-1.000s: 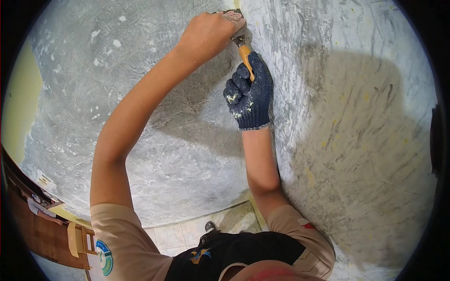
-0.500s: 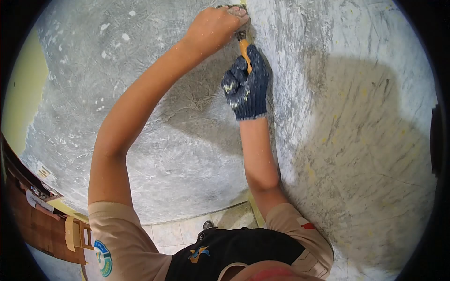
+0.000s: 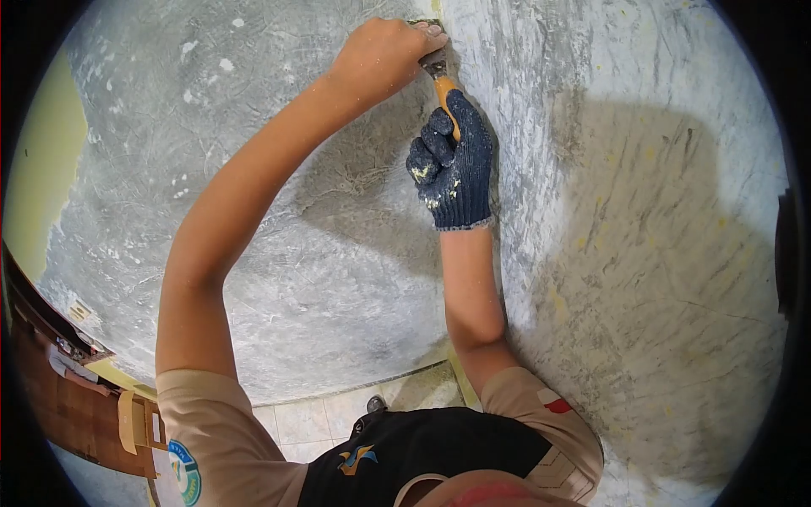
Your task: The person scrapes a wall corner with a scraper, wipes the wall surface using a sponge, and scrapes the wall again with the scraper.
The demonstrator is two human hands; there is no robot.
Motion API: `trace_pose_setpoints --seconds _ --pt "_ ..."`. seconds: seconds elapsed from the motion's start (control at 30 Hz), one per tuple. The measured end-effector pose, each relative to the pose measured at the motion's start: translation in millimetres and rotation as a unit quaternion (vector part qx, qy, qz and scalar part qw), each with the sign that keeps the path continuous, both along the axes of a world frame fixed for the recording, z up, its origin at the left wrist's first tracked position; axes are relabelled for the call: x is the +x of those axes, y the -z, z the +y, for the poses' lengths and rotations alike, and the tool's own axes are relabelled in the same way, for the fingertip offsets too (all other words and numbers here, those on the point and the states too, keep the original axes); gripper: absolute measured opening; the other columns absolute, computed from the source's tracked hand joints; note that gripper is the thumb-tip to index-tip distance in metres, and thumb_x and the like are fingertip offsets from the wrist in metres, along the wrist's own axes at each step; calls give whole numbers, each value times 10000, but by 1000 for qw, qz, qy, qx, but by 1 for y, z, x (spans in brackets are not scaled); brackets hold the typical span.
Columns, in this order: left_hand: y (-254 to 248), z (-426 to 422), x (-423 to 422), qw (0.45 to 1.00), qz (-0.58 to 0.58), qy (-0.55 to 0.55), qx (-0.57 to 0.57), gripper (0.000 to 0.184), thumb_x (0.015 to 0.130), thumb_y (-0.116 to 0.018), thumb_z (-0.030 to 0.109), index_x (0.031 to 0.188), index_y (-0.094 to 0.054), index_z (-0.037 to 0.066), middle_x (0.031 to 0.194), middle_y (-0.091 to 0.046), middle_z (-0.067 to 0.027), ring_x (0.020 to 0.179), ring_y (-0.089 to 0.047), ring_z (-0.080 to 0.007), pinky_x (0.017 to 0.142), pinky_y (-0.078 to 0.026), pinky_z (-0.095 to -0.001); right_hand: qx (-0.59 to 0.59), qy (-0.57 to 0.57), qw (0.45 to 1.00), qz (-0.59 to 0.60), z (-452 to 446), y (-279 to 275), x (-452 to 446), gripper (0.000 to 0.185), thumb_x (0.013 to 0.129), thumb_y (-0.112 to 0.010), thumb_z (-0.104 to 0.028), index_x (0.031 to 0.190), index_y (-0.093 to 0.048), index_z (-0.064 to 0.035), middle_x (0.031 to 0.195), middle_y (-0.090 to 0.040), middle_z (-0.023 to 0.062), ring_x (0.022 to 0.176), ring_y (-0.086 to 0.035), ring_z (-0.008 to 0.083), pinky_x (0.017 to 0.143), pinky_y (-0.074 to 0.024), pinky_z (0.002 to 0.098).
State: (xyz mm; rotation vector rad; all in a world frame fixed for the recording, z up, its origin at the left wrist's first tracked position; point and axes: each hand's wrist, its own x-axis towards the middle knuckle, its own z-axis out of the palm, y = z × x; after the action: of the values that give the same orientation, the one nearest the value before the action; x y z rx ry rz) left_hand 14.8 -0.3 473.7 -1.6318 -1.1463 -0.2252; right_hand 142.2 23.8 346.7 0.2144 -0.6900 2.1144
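My right hand (image 3: pixel 452 165), in a dark navy knitted glove marked with pale flecks, is wrapped round the orange handle (image 3: pixel 448 86) of a scraper, palm side towards me. My left hand (image 3: pixel 393 52) is bare and closed over the scraper's blade end, its fingertips pressed down there. A dark part of the scraper (image 3: pixel 434 64) shows between the two hands; the left fingers cover much of the blade. Both hands are at the inside corner where a grey, scraped wall (image 3: pixel 253 110) meets a paler streaked wall (image 3: pixel 541 160).
Yellow paint (image 3: pixel 59 152) remains at the left wall's edge. Below lie floor tiles (image 3: pixel 304 421) with a shoe tip (image 3: pixel 376 404). Wooden furniture (image 3: pixel 131 422) stands at lower left, near part of another person (image 3: pixel 72 365). My shadow (image 3: pixel 650 211) falls on the right wall.
Both hands and the scraper have shifted slightly down along the corner, towards me. More of the blade end now shows by the left fingers.
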Motion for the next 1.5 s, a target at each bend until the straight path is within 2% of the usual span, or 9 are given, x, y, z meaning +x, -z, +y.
trace_pose_setpoints --seconds 0.13,0.23,0.3,0.4,1.0,1.13,1.2,1.4,1.5 --pt "-2 9 -3 999 12 32 32 459 768 -739 47 1220 -733 120 1082 -759 -101 867 -735 -333 778 -588 -450 -20 26 999 -12 10 -11 -4 392 986 -658 -360 671 -496 -192 484 -339 -43 359 -290 117 340 -257 275" --pt "-30 10 5 996 38 74 44 135 901 -583 155 947 -656 51 813 -683 -185 724 -707 -378 642 -553 -502 7 22 1000 18 15 -27 -12 414 981 -663 -366 660 -470 -191 486 -343 -41 362 -306 121 345 -266 272" --pt "-32 5 10 999 18 -47 -1 133 888 -593 148 941 -659 46 851 -687 -177 775 -713 -364 665 -559 -486 9 -7 1000 28 14 -25 -9 417 981 -661 -373 657 -474 -190 480 -341 -38 360 -307 124 343 -268 275" --pt "-20 -1 15 996 -4 -88 -22 419 788 -716 46 1202 -729 106 1144 -750 -93 884 -739 -324 777 -592 -442 7 -43 999 15 8 -15 2 428 980 -659 -390 648 -479 -188 466 -332 -33 356 -307 129 338 -269 280" --pt "-35 11 6 994 80 18 69 133 881 -603 123 962 -650 29 963 -692 -158 877 -721 -331 729 -580 -455 -11 -28 999 14 20 -34 -15 439 958 -684 -397 635 -465 -197 477 -337 -39 359 -305 134 337 -276 284" --pt "-51 9 7 995 59 -84 10 129 882 -596 127 949 -640 26 959 -686 -171 851 -719 -346 709 -577 -469 8 -18 999 41 22 -47 -17 446 965 -675 -396 628 -455 -202 479 -329 -45 365 -307 134 342 -274 284" --pt "-50 15 -5 993 78 22 90 408 804 -696 53 1195 -732 165 1050 -752 -118 828 -729 -341 731 -585 -459 15 -64 997 43 18 -45 -8 444 967 -672 -394 629 -457 -202 477 -329 -46 362 -304 134 340 -276 282" --pt "-32 4 2 997 41 -47 48 171 892 -631 102 1038 -719 118 960 -744 -87 843 -738 -323 718 -597 -445 -12 -73 997 8 8 -36 -3 432 944 -700 -400 631 -461 -224 469 -324 -57 334 -276 133 316 -259 281" --pt "-34 6 0 999 16 -22 34 354 862 -664 99 1205 -715 165 1035 -753 -123 834 -734 -347 739 -589 -465 -27 -72 997 1 8 -39 0 417 948 -694 -388 651 -456 -217 472 -310 -58 340 -265 122 321 -257 274"
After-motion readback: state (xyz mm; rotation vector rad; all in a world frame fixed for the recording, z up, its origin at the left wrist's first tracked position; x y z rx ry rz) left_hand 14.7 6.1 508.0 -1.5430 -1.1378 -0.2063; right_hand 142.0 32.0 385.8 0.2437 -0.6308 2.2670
